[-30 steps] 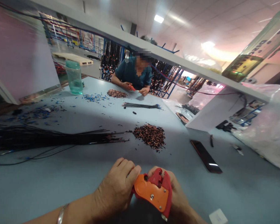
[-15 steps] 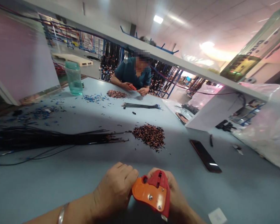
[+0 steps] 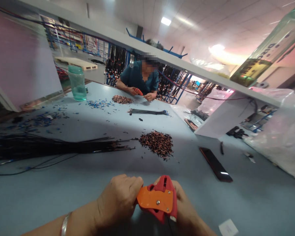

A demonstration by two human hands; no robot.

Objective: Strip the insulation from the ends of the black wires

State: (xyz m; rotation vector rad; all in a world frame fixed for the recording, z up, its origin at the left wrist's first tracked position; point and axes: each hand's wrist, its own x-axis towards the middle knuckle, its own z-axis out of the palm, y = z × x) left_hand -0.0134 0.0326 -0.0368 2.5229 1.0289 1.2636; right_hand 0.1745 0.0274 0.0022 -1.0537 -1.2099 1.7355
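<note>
The head view looks forward and down across the table, left hand and right hand close, co-worker farther off

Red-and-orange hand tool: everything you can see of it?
The red-and-orange hand tool looks plastic: a red body with a smooth orange side plate carrying three metallic fasteners. A narrow dark slot runs into the red head, and a pale, shiny tip shows low at the right. It is held above the table, the left hand closed over one end, the right hand beside the other; contact there is partly hidden.
</note>
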